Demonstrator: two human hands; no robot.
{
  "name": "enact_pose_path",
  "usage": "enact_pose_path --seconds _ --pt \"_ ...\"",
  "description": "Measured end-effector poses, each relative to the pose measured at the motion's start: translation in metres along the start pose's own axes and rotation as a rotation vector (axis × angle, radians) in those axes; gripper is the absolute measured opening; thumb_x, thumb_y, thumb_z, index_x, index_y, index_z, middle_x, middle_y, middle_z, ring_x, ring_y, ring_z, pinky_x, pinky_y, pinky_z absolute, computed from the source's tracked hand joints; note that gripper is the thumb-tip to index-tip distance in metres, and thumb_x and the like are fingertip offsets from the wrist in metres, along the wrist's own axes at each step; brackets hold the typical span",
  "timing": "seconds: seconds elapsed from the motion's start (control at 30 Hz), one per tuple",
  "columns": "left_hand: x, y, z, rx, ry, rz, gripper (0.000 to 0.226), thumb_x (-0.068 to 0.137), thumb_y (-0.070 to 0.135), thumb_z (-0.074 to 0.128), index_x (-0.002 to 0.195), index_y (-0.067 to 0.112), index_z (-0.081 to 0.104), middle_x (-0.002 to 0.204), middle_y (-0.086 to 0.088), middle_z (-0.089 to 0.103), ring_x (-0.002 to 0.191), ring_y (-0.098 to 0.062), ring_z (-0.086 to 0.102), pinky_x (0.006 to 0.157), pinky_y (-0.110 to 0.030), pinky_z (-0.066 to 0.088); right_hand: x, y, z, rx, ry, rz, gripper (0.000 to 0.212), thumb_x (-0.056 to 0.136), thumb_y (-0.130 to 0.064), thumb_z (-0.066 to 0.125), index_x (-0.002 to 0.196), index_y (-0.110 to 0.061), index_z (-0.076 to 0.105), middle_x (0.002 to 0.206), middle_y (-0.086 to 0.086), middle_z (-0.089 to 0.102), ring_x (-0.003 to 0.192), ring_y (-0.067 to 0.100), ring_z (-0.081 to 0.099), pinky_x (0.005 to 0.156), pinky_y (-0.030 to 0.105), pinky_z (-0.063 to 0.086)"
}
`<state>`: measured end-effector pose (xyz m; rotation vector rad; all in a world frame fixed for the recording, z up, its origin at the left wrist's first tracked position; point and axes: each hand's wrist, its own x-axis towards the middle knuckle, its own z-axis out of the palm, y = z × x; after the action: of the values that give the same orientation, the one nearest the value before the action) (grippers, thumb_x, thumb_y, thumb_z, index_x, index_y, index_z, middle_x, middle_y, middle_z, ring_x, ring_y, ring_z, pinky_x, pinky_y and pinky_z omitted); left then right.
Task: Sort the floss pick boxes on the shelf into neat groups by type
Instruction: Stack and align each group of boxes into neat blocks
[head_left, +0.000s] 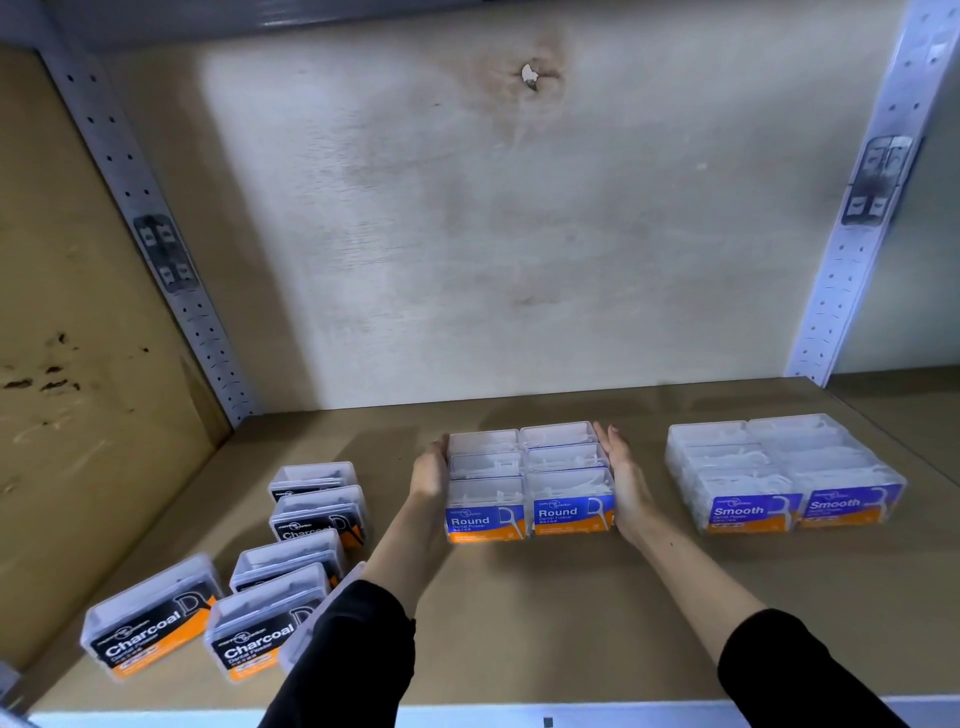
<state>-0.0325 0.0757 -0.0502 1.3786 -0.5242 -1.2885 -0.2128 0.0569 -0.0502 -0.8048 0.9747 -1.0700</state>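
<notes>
Where the shelf (519, 623) meets its front edge, two black sleeves (353, 649) cross it, and at the near left several Charcoal boxes (150, 623) stand loosely, some askew. Farther in, at mid-shelf, the Round boxes (530, 483) form a tight block, two columns, three deep. The left grip (428, 470) presses flat on the block's left side and the right grip (626, 483) on its right, fingers straight, both wide. Well apart to the right, the Smooth boxes (779, 473) sit in a like block.

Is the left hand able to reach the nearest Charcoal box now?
Probably yes: the left hand merely presses the Round boxes, and only bare shelf lies between it and that Charcoal box.
</notes>
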Motion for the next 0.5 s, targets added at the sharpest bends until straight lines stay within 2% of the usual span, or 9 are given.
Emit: enact_pose_path --seconds 0.07,0.1,0.23,0.4,0.5 --pt "0.0008 -0.0003 0.0007 0.002 -0.005 0.003 0.040 0.099 0.030 0.031 0.079 0.007 0.058 0.041 -0.001 0.067 0.034 -0.015 0.063 0.032 -0.020 0.050 0.0008 0.0004 -0.0011 0.000 -0.024 -0.001 0.049 0.100 -0.036 0.023 0.135 -0.008 0.043 0.108 0.004 0.053 0.088 0.021 0.060 0.045 0.013 0.052" --pt "0.0020 -0.0009 0.0006 0.006 -0.005 0.003 0.041 0.099 0.029 0.031 0.077 0.008 0.057 0.041 -0.001 0.066 0.033 -0.015 0.063 0.032 -0.020 0.049 0.0010 0.0007 -0.0015 0.000 -0.030 -0.001 0.049 0.099 -0.036 0.023 0.135 -0.009 0.043 0.107 0.004 0.053 0.085 0.018 0.059 0.046 0.013 0.052" --pt "0.0034 0.0004 -0.0002 0.009 -0.011 0.004 0.041 0.099 0.029 0.030 0.078 0.007 0.057 0.040 -0.001 0.066 0.033 -0.014 0.062 0.031 -0.020 0.049 0.0040 0.0026 -0.0028 -0.007 -0.017 -0.003 0.049 0.100 -0.037 0.021 0.136 -0.011 0.042 0.122 0.010 0.055 0.098 0.021 0.052 0.047 0.015 0.053" --pt "0.0067 -0.0005 -0.0016 0.024 0.004 0.013 0.040 0.099 0.031 0.032 0.078 0.008 0.057 0.041 0.000 0.066 0.034 -0.014 0.063 0.033 -0.020 0.050 0.0064 0.0035 -0.0042 -0.026 -0.008 -0.019 0.046 0.099 -0.038 0.024 0.133 -0.015 0.045 0.129 0.010 0.055 0.085 0.016 0.060 0.047 0.014 0.054" --pt "0.0088 -0.0013 -0.0032 0.021 0.009 0.021 0.040 0.099 0.031 0.032 0.081 0.008 0.059 0.055 -0.004 0.070 0.047 -0.019 0.067 0.041 -0.022 0.053 0.0063 0.0022 -0.0045 -0.034 -0.014 -0.012 0.046 0.099 -0.036 0.026 0.133 -0.012 0.045 0.123 0.006 0.056 0.105 0.020 0.056 0.052 0.013 0.052"
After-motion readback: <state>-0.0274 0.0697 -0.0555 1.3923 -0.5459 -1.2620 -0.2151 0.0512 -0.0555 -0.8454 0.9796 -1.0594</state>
